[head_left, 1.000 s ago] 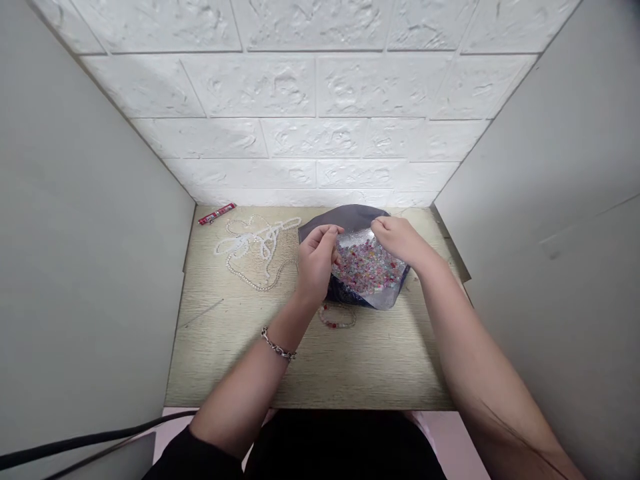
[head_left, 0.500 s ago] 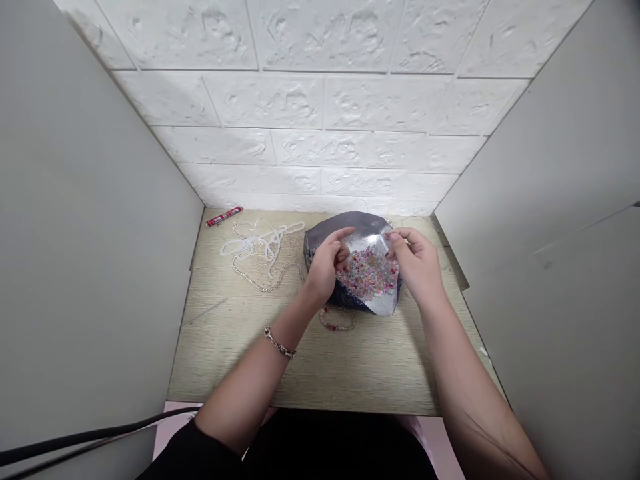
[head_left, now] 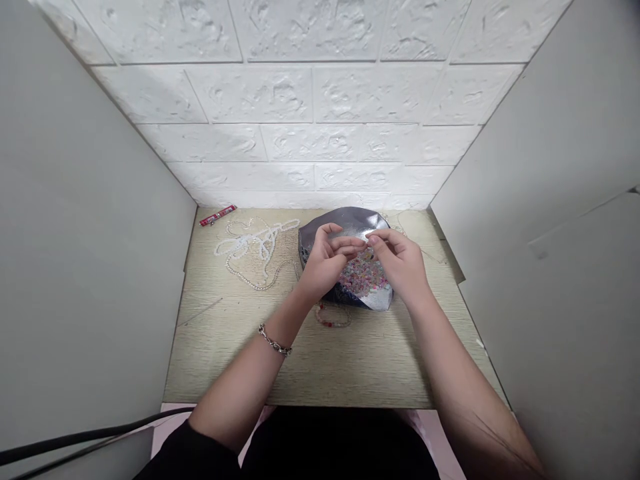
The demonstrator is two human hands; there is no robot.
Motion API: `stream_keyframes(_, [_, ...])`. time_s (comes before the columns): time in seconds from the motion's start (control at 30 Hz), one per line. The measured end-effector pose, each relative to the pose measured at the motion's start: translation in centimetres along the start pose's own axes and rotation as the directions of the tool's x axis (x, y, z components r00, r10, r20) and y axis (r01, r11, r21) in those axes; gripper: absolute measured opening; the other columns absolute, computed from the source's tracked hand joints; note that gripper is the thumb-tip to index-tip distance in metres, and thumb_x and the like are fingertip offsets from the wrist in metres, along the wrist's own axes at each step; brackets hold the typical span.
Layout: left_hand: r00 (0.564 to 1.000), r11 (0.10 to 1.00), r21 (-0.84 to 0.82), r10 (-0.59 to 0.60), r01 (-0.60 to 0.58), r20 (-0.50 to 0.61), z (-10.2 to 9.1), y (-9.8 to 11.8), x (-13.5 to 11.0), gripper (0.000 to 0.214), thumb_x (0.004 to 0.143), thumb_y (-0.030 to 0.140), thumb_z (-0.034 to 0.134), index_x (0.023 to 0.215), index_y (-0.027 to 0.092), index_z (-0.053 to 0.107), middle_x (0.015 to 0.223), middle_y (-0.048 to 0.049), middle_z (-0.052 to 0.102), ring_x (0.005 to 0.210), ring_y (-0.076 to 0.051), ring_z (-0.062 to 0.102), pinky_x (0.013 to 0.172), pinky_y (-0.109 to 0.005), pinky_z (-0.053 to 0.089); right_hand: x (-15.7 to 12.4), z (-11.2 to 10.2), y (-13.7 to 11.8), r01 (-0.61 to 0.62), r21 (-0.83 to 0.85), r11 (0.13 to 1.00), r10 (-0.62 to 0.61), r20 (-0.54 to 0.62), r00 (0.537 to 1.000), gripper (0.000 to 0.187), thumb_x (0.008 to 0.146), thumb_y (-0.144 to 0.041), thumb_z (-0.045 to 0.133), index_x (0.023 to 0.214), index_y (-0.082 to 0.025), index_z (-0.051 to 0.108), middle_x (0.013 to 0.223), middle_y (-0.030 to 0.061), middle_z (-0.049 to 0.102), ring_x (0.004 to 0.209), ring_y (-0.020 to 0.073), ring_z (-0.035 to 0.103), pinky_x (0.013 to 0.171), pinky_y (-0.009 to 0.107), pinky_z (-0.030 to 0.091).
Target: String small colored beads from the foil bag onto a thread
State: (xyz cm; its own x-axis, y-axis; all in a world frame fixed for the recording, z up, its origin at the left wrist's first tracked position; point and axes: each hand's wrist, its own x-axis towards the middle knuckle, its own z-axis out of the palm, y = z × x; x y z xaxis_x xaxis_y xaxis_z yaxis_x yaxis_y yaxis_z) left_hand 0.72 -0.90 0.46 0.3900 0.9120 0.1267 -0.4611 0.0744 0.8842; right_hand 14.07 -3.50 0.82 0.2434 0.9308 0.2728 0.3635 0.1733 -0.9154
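A dark foil bag [head_left: 345, 223] lies open at the back middle of the wooden table [head_left: 300, 360], full of small pink, red and clear beads [head_left: 363, 277]. My left hand [head_left: 323, 263] and my right hand [head_left: 400, 263] hover over the bag with fingertips pinched together and meeting above the beads. What they pinch is too small to make out. A short strand of red and clear beads [head_left: 331, 319] lies on the table just below the bag, under my left wrist. A metal bracelet [head_left: 273, 342] circles my left wrist.
A tangle of white pearl strings [head_left: 253, 250] lies at the back left. A red tool [head_left: 217, 215] rests by the white brick wall. A thin needle or wire [head_left: 203, 312] lies near the left edge. Grey panels wall in both sides. A black cable [head_left: 75, 440] runs lower left.
Both hands have moved from the bag's two edges toward each other; their fingertips now meet over the beads. The bag's mouth has narrowed a little.
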Motion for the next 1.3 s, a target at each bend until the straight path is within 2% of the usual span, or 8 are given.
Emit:
stream_keyframes(0.23, [0.999,0.988,0.151,0.027,-0.023,-0.023,0.0,-0.1,0.1,0.025,0.065,0.01,0.06,0.081,0.017,0.042,0.08,-0.0025,0.064,0.082,-0.011,0.06,0.075,-0.025,0.046,0.0,0.0,0.1,-0.007,0.041,0.999,0.008,-0.027,1.0,0.023,0.073,-0.036,0.052,0.081,-0.016,0.06,0.069,0.0005,0.057,0.054,0.0072,0.046,0.053,0.021,0.038])
stream_keyframes(0.4, [0.992,0.947,0.301,0.121,-0.111,-0.017,-0.2,-0.5,-0.1,0.02,0.066,0.013,0.062,0.083,0.015,0.052,0.079,-0.0033,0.064,0.08,-0.012,0.061,0.075,-0.025,0.049,0.0,0.0,-0.1,-0.014,0.063,0.998,0.016,-0.035,0.999,0.023,0.073,-0.036,0.053,0.08,-0.016,0.06,0.069,0.0007,0.057,0.054,0.0068,0.046,0.052,0.021,0.039])
stream_keyframes(0.47, [0.986,0.927,0.343,0.165,-0.148,-0.019,-0.2,-0.5,-0.2,0.018,0.066,0.013,0.062,0.082,0.015,0.054,0.08,-0.0034,0.065,0.08,-0.012,0.062,0.074,-0.025,0.05,0.0,0.0,-0.2,-0.034,0.126,0.991,0.036,-0.017,0.999,0.022,0.073,-0.036,0.053,0.079,-0.016,0.06,0.07,0.0008,0.058,0.054,0.0065,0.048,0.052,0.02,0.04])
stream_keyframes(0.67, [0.959,0.858,0.456,0.282,-0.237,-0.032,-0.3,-0.7,-0.4,0.016,0.067,0.014,0.061,0.081,0.016,0.056,0.079,-0.0027,0.065,0.077,-0.011,0.062,0.072,-0.024,0.052,0.0,-0.2,-0.5,-0.203,0.477,0.855,0.165,0.122,0.979,0.021,0.071,-0.037,0.055,0.079,-0.017,0.056,0.068,-0.0004,0.056,0.05,0.0071,0.053,0.047,0.021,0.044])
stream_keyframes(0.87, [0.945,0.785,0.558,0.328,-0.267,-0.009,-0.5,-0.9,-0.3,0.013,0.068,0.018,0.061,0.081,0.015,0.057,0.077,-0.0028,0.064,0.074,-0.012,0.062,0.07,-0.025,0.052,-0.1,-0.4,-0.7,-0.259,0.54,0.801,0.181,0.194,0.964,0.018,0.07,-0.034,0.056,0.076,-0.017,0.055,0.065,-0.0009,0.057,0.053,0.0083,0.056,0.05,0.021,0.048])
stream_keyframes(0.97, [0.932,0.71,0.638,0.36,-0.298,0.035,-0.6,-0.8,-0.4,0.01,0.07,0.019,0.06,0.079,0.015,0.058,0.076,-0.0025,0.065,0.071,-0.011,0.062,0.068,-0.025,0.051,-0.2,-0.4,-0.7,-0.267,0.544,0.795,0.18,0.21,0.961,0.018,0.07,-0.034,0.056,0.076,-0.017,0.055,0.063,-0.0006,0.057,0.055,0.0085,0.056,0.053,0.021,0.05])
stream_keyframes(1.2, [0.861,0.403,0.805,0.447,-0.435,0.242,-0.5,-0.3,-0.4,0.009,0.075,0.018,0.055,0.078,0.016,0.063,0.075,-0.0026,0.066,0.069,-0.01,0.059,0.066,-0.023,0.048,-0.2,-0.4,-1.1,-0.286,0.571,0.77,0.203,0.206,0.957,0.017,0.069,-0.032,0.057,0.074,-0.016,0.056,0.062,-0.0004,0.057,0.055,0.009,0.057,0.054,0.021,0.049])
stream_keyframes(1.3, [0.851,0.347,0.822,0.445,-0.451,0.278,-0.4,-0.2,-0.5,0.011,0.076,0.017,0.053,0.079,0.016,0.064,0.075,-0.003,0.065,0.071,-0.01,0.058,0.067,-0.023,0.047,-0.2,-0.2,-0.9,-0.258,0.54,0.801,0.189,0.18,0.965,0.019,0.073,-0.036,0.052,0.073,-0.016,0.055,0.061,-0.0001,0.056,0.054,0.0091,0.055,0.052,0.022,0.048])
